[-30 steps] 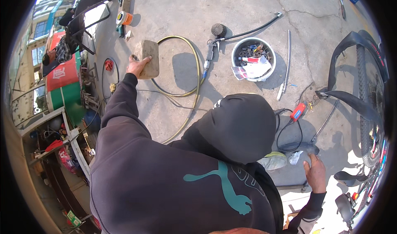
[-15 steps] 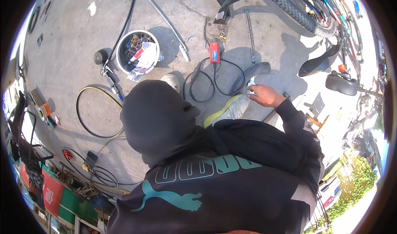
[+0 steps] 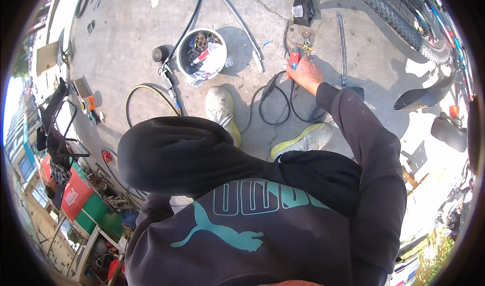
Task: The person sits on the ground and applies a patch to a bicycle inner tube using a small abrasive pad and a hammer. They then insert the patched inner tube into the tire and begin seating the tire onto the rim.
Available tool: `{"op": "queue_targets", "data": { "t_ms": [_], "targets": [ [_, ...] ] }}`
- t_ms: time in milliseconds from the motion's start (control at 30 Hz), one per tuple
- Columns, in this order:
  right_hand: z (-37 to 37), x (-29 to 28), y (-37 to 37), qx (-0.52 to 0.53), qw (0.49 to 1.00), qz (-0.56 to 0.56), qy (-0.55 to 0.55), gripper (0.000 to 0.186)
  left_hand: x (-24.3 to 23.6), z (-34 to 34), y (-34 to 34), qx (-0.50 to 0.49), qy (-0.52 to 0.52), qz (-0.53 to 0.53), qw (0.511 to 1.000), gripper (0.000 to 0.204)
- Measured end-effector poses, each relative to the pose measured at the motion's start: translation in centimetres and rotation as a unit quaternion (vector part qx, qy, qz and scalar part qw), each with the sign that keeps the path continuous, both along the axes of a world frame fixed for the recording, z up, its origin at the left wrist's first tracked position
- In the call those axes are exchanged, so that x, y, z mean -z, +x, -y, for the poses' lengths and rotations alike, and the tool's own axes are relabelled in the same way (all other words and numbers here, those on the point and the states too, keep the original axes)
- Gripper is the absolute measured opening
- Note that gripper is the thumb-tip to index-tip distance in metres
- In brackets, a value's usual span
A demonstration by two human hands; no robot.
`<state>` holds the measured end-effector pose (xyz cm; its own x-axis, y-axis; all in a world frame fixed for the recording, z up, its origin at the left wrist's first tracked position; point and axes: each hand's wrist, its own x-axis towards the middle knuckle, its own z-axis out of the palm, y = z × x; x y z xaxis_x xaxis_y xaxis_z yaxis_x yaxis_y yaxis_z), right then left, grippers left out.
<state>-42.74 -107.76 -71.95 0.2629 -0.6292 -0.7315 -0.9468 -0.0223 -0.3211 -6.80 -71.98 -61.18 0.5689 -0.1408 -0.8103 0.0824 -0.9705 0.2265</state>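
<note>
My right hand (image 3: 306, 74) is closed around a small red box-shaped device (image 3: 294, 60) with a blue panel. A black cable (image 3: 291, 101) runs from the device and loops on the concrete. My left hand is not visible; only the dark left sleeve (image 3: 154, 209) shows beside my body. Just beyond the device lies a small yellow metal piece (image 3: 307, 45). To the left stands a white bucket (image 3: 181, 64) of small parts, with a crumpled white glove or cloth (image 3: 214, 59) on top.
A silver tube (image 3: 241, 24) and a tyre lever-like bar (image 3: 342, 48) lie on the floor. An air hose (image 3: 129, 104) curls at left. A bicycle wheel (image 3: 404, 26) and a black mudguard (image 3: 424, 95) are at right. My two shoes (image 3: 220, 107) stand nearby.
My right hand has moved forward from beside my right shoe, where it held something white, and has taken hold of the red device. The head view has shifted, and the device is tilted now.
</note>
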Motion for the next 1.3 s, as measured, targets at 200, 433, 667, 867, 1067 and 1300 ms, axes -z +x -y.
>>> {"op": "queue_targets", "data": {
  "t_ms": [200, 433, 667, 867, 1067, 1300],
  "targets": [
    [-1.1, 3.2, -3.3, 0.092, 0.993, 0.033, -0.066, 0.054, 6.9, 9.7, 2.8, -0.122, -0.091, -0.058, 0.987, 0.070],
    [1.6, 1.6, -11.8, 0.151, 0.978, -0.116, -0.083, 0.060, 15.5, 13.4, 4.8, -0.161, -0.206, -0.069, 0.963, 0.035],
    [-0.4, -9.0, -11.6, 0.047, 0.999, -0.011, -0.020, 0.056, 11.7, 15.4, 9.7, -0.168, -0.274, -0.104, 0.941, 0.031],
    [-8.8, -12.6, -2.3, 0.239, 0.947, 0.145, 0.159, 0.049, 9.5, 20.8, 21.3, -0.142, -0.358, -0.079, 0.920, 0.028],
    [-9.9, -18.4, 6.1, 0.082, 0.950, 0.210, 0.216, 0.042, 15.8, 23.2, 34.6, -0.162, -0.365, -0.118, 0.909, 0.036],
    [-10.6, -23.4, 15.0, -0.014, 0.946, 0.300, 0.123, 0.040, 22.9, 22.7, 41.9, 0.068, -0.374, -0.113, 0.918, 0.043]
  ]
}}
